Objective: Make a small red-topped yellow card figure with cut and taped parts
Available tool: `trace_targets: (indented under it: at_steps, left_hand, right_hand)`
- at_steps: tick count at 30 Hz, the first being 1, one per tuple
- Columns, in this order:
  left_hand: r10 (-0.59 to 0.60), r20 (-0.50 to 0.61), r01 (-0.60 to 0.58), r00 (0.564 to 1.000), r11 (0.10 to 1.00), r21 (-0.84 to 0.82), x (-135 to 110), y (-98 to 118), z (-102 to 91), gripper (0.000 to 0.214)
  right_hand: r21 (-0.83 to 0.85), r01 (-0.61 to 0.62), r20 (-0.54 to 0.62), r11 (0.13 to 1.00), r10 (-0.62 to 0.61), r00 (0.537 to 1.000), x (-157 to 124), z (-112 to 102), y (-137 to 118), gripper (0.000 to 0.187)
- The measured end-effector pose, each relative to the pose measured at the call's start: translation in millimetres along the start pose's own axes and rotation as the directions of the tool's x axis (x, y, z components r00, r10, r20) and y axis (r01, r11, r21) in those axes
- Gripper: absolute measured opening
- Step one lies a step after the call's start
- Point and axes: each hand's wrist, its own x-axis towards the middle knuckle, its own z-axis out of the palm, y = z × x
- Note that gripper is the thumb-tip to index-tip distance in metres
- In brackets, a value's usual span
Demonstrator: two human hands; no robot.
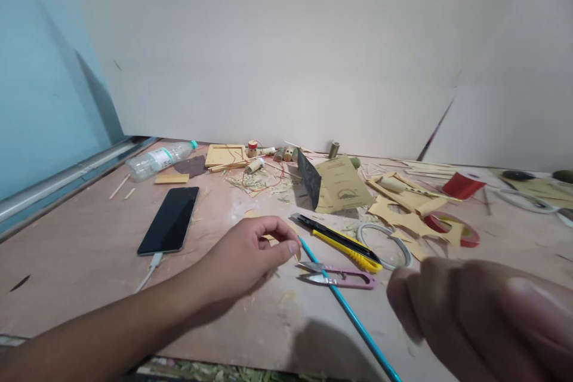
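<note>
My left hand (250,253) reaches over the table with thumb and fingers curled in a pinch beside the upper end of a thin blue stick (347,310); a small tan piece shows under the fingertips. I cannot tell whether the fingers grip the stick. My right hand (483,316) is close to the camera at lower right, blurred, fingers curled down, and what it holds, if anything, is hidden. Pink thread snips (338,276) lie just right of the left fingertips. A yellow and black utility knife (342,240) lies beyond them.
A black phone (170,219) with a white cable lies at left, a clear plastic bottle (159,159) behind it. Sandpaper sheets (342,185), tan offcuts, bamboo bits with red thread, a red spool (463,185) and tape rings (385,245) crowd the back and right. White boards wall the table.
</note>
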Motion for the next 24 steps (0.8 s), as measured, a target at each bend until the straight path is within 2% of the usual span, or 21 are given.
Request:
trace_targets:
  at_steps: [2, 4, 7, 11, 14, 19, 24]
  left_hand:
    - [-0.012, 0.048, 0.009, 0.999, 0.998, 0.064, -1.8, 0.8, 1.2, 0.023]
    - [-0.017, 0.111, 0.003, 0.994, 0.992, 0.125, -3.4, -0.3, 3.5, 0.019]
    - [0.000, 0.196, -0.043, 0.981, 0.975, 0.216, -4.3, -4.8, 7.1, 0.013]
    - [0.045, 0.262, -0.126, 0.964, 0.944, 0.304, -3.0, -9.1, 9.0, 0.013]
    - [0.061, 0.293, -0.165, 0.954, 0.925, 0.342, -2.6, -8.7, 8.5, 0.012]
    - [0.114, 0.263, -0.216, 0.958, 0.891, 0.400, -2.8, -2.6, 6.3, 0.010]
    - [0.251, 0.128, -0.282, 0.959, 0.825, 0.490, -4.3, 8.1, 3.7, 0.020]
  right_hand:
    - [-0.041, -0.045, -0.123, 0.998, 0.040, 0.992, 20.5, -5.3, -28.1, 0.043]
    - [-0.136, 0.058, -0.059, 0.989, -0.067, 0.996, 42.4, -0.3, -38.9, 0.044]
    - [-0.251, 0.112, 0.104, 0.962, -0.089, 0.991, 65.0, 16.3, -21.1, 0.045]
    - [-0.234, 0.028, 0.165, 0.972, 0.011, 0.986, 70.1, 30.3, 15.3, 0.046]
    - [-0.183, -0.007, 0.167, 0.983, 0.038, 0.985, 66.4, 30.4, 22.1, 0.048]
    - [-0.033, -0.100, 0.135, 0.994, 0.103, 0.985, 63.2, 29.5, 16.8, 0.049]
    - [0.071, -0.187, 0.036, 0.980, 0.185, 0.982, 65.8, 31.0, 25.7, 0.045]
